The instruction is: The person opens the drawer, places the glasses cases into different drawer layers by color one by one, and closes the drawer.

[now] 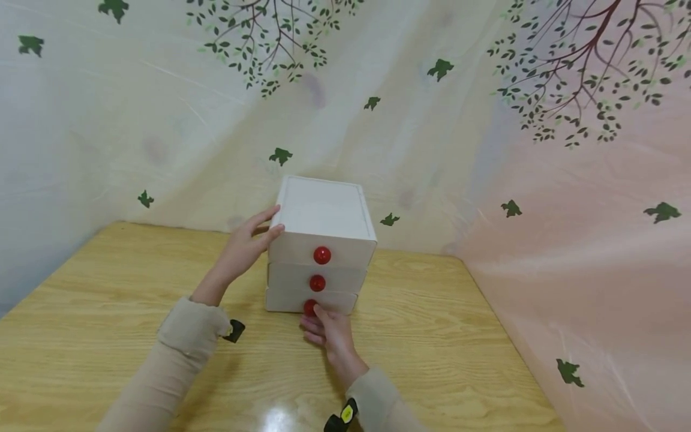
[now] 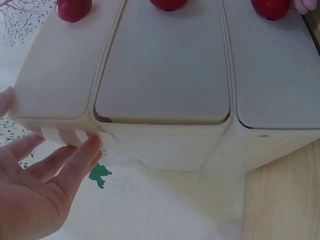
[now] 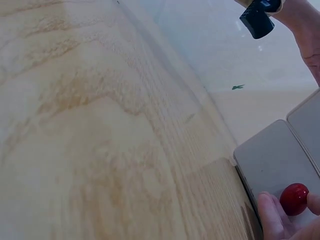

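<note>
A small white drawer box (image 1: 329, 207) with three stacked drawers stands on the table, and all three drawers look closed. Each front carries a round red knob: the top knob (image 1: 322, 255), the middle knob (image 1: 317, 282) and the bottom knob (image 3: 294, 199). My left hand (image 1: 241, 251) rests against the upper left side of the box, its fingers spread and fairly straight. In the left wrist view, the left hand's fingertips (image 2: 90, 145) touch the side wall. With thumb and fingers on either side, my right hand (image 1: 336, 339) pinches the bottom knob.
The wood-grain table (image 1: 432, 324) extends to both sides of the box and in front of it. Behind it hangs a pale backdrop (image 1: 216, 138) printed with leaves and branches. Dark straps (image 1: 342, 417) show at the sleeve cuffs.
</note>
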Demonstrator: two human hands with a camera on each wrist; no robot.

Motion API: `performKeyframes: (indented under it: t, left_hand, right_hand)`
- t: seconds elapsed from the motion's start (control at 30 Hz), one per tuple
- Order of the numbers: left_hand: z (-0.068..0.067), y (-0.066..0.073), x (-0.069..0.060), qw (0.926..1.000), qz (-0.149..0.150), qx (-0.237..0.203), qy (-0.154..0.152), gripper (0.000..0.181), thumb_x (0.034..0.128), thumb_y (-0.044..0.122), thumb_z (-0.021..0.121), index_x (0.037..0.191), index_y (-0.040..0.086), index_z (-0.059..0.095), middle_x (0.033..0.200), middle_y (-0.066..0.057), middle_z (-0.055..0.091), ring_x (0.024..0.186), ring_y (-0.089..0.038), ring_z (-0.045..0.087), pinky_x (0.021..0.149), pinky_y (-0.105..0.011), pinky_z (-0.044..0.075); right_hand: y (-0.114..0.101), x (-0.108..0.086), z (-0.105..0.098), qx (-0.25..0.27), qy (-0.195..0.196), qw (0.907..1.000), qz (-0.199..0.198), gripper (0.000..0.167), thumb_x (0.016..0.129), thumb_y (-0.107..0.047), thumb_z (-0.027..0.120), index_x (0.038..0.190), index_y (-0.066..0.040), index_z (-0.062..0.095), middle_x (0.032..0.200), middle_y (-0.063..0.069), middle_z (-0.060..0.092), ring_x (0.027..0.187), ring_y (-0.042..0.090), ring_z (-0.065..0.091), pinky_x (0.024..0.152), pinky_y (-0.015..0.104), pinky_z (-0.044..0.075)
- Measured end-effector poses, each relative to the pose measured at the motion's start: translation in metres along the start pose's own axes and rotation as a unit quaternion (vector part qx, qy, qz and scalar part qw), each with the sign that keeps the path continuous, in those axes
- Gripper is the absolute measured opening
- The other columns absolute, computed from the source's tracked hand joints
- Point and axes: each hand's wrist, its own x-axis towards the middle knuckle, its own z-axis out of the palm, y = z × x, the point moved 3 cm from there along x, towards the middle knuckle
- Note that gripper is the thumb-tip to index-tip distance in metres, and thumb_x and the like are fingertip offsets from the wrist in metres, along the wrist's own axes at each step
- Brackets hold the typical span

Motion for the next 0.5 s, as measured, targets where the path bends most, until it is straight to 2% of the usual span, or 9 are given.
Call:
performKeyframes:
  t: [0.13, 0.33, 0.43, 0.5]
  left_hand:
    - [-0.004, -0.004, -0.002, 0.9999, 0.016, 0.002, -0.001, 0.059, 0.1005, 0.038, 0.050, 0.153, 0.018, 0.031, 0.160, -0.013, 0.025, 0.136, -0.044, 0.041, 0.096, -0.056, 0.050]
    - [-0.007, -0.007, -0.009, 0.9990, 0.036, 0.016, 0.020, 0.058, 0.1003, 0.033, 0.052, 0.152, 0.014, 0.032, 0.158, -0.013, 0.029, 0.131, -0.041, 0.049, 0.094, -0.053, 0.052]
    - [-0.010, -0.008, -0.014, 0.9990, 0.033, 0.021, 0.023, 0.059, 0.0999, 0.035, 0.053, 0.152, 0.014, 0.033, 0.158, -0.012, 0.030, 0.130, -0.038, 0.051, 0.094, -0.054, 0.052]
    - [-0.013, -0.007, -0.018, 0.9984, 0.031, 0.038, 0.027, 0.060, 0.0996, 0.039, 0.052, 0.152, 0.017, 0.033, 0.158, -0.010, 0.031, 0.129, -0.037, 0.051, 0.096, -0.056, 0.050]
  right_hand:
    - [0.003, -0.002, -0.003, -0.002, -0.023, 0.9997, 0.009, 0.038, 0.098, -0.024, 0.056, 0.120, 0.007, 0.056, 0.097, 0.015, 0.074, 0.086, 0.017, 0.073, 0.075, 0.034, 0.060]
    - [-0.001, -0.007, -0.012, -0.019, -0.055, 0.9982, 0.013, 0.043, 0.097, -0.030, 0.057, 0.119, 0.008, 0.059, 0.107, 0.019, 0.072, 0.093, 0.019, 0.072, 0.077, 0.033, 0.060]
    - [-0.009, -0.010, -0.018, -0.063, -0.075, 0.9951, 0.010, 0.043, 0.097, -0.030, 0.057, 0.119, 0.008, 0.059, 0.109, 0.020, 0.071, 0.094, 0.020, 0.072, 0.076, 0.031, 0.060]
    - [-0.018, -0.011, -0.023, -0.121, -0.105, 0.9871, 0.007, 0.044, 0.098, -0.030, 0.056, 0.119, 0.008, 0.060, 0.110, 0.019, 0.071, 0.096, 0.021, 0.072, 0.077, 0.032, 0.059]
